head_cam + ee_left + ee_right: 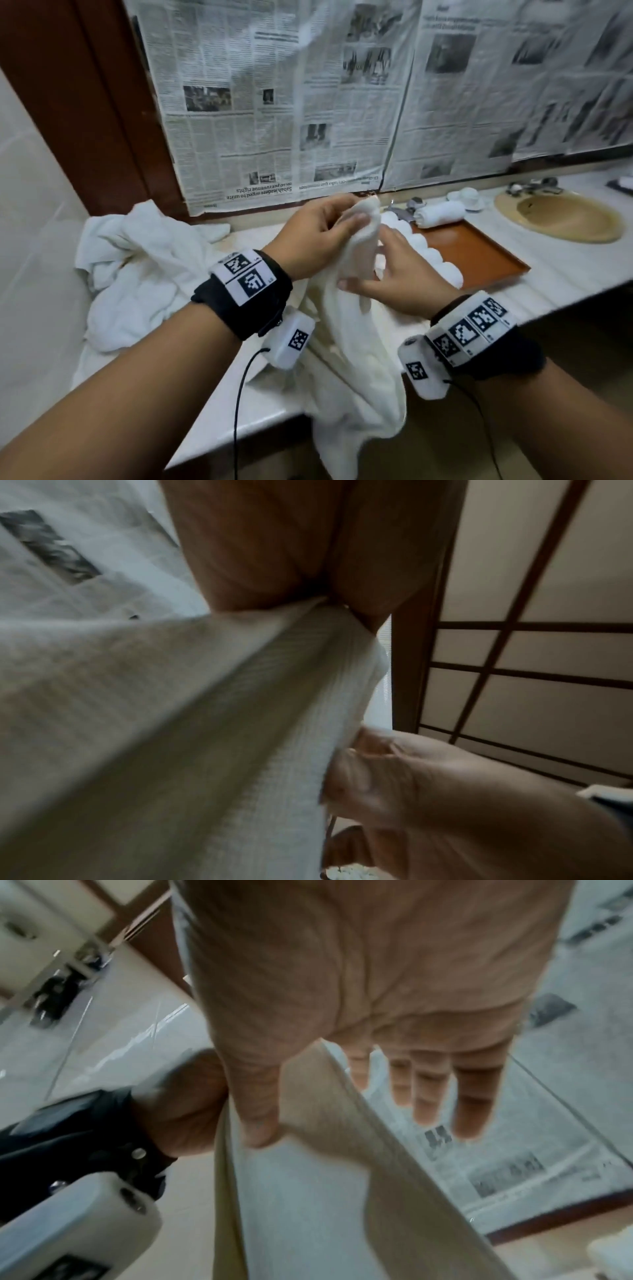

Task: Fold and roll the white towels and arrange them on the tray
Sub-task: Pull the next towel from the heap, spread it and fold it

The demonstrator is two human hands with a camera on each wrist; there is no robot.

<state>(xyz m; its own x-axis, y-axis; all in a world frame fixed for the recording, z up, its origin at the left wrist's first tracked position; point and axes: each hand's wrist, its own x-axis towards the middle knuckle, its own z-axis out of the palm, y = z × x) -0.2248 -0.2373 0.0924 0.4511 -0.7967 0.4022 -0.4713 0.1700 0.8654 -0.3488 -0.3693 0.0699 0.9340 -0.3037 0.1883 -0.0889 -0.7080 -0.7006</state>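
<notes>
A white towel (356,329) hangs in front of me, its lower part draped over the counter edge. My left hand (356,214) pinches the towel's top corner between thumb and fingers; the left wrist view shows that pinch (322,601) on the towel (205,723). Lower down, my right hand (366,260) holds the towel's edge, thumb in front and straight fingers behind, as the right wrist view shows with the hand (342,1118) on the towel (308,1204). Behind my hands lies an orange-brown tray (479,253) with a row of rolled towels (428,253) and another roll (440,214) at its back.
A heap of unfolded white towels (137,260) covers the counter's left end. To the right are a tan sink (561,219), a faucet (411,205) and a white cup on a saucer (467,198). Newspaper (308,102) covers the wall behind.
</notes>
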